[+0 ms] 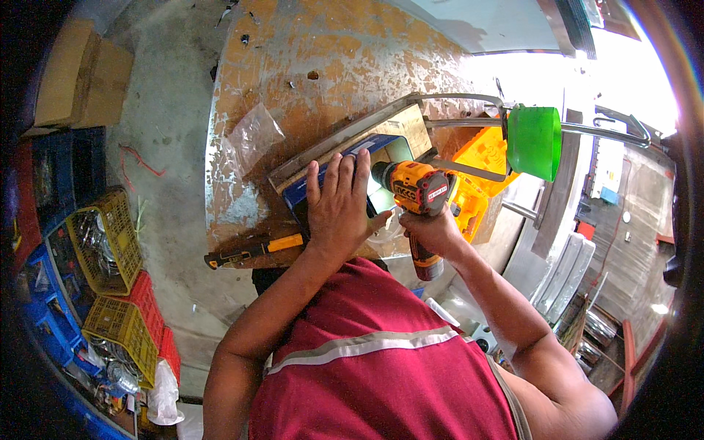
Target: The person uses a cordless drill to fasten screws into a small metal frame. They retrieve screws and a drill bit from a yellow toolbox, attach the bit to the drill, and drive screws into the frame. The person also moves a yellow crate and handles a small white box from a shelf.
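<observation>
An orange and black cordless drill (414,185) is in my right hand (436,231), whose fingers wrap round its handle. Its chuck points left, toward the inside of an open blue-edged box (400,149). My left hand (339,202) lies over the near side of that box, fingers stretched out and slightly apart, with the thumb reaching toward the drill. Under the box is a wooden board (408,126). Whatever the drill's tip touches is hidden by my left hand and the drill.
The worn brown table (293,81) carries a clear plastic bag (255,134) and a long orange-black tool (257,251) at its near edge. Right of the box are an orange plastic case (477,183) and a green cylinder (534,143) on a metal bar. Yellow crates (121,323) stand left.
</observation>
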Demonstrator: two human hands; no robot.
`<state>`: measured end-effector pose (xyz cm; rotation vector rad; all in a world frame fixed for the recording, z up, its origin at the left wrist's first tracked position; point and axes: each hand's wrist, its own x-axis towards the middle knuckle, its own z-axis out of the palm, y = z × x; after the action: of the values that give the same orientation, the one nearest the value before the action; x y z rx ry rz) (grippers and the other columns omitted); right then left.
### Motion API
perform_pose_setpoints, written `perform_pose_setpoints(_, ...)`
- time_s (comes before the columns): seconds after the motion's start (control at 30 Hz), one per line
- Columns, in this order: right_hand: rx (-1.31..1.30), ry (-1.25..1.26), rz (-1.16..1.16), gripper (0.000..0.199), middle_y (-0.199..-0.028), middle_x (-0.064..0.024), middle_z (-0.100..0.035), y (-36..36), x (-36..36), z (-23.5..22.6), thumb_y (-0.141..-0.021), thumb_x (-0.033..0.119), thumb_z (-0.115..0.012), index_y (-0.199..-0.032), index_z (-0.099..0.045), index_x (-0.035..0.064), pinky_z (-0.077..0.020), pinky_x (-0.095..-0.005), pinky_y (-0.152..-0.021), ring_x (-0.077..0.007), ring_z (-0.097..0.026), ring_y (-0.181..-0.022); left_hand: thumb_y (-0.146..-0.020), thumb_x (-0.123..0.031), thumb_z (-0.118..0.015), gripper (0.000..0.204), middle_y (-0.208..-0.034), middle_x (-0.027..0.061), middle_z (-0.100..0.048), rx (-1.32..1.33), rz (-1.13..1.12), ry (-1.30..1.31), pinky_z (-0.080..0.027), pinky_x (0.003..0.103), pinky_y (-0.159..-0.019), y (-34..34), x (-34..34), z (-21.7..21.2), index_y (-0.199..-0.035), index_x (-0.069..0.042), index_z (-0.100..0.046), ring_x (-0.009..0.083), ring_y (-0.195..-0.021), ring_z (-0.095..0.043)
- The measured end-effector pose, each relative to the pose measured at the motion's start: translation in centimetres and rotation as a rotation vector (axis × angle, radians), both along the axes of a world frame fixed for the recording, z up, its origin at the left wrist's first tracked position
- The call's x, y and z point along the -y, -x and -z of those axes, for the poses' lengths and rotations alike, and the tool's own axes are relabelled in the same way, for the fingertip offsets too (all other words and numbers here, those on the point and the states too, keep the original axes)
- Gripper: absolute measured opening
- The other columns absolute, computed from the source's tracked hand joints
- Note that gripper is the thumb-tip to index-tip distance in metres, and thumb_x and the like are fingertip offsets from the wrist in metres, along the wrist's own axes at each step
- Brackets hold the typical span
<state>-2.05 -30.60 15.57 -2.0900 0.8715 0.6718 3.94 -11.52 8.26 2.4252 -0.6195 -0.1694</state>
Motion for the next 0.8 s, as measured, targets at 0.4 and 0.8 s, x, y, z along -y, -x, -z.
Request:
perform_pose_setpoints(0.4,-0.001,-0.06,0.026,0.033,-0.085,-0.0089,-0.072,0.0,0.2,0.0,-0.081,0.018,-0.076,-0.108,-0.069,0.0014,-0.0576,-0.0346,-0.066,-0.0159,-0.069,-0.073,-0.07,-0.078,-0.071,0.118,-0.142,0.0169,-0.054,-0.04,-0.008,-0.014,-0.018,0.062,-0.121,0.1,0.0,-0.7,-0.155,-0.004,-0.037,0.0342,-0.138,-0.046)
perform_pose_setpoints(0.8,0.152,0.079,-0.181,0.047,-0.096,-0.0162,-0.076,-2.8,-0.3,-1.3,-0.079,0.032,-0.083,-0.11,-0.07,0.0004,-0.0613,-0.036,-0.071,-0.0209,-0.076,-0.081,-0.068,-0.069,-0.078,0.114,-0.14,0.0174,-0.055,0.011,-0.049,0.029,-0.018,0.059,-0.122,0.1,-0.2,-1.2,-0.152,-0.003,-0.04,0.0338,-0.138,-0.046)
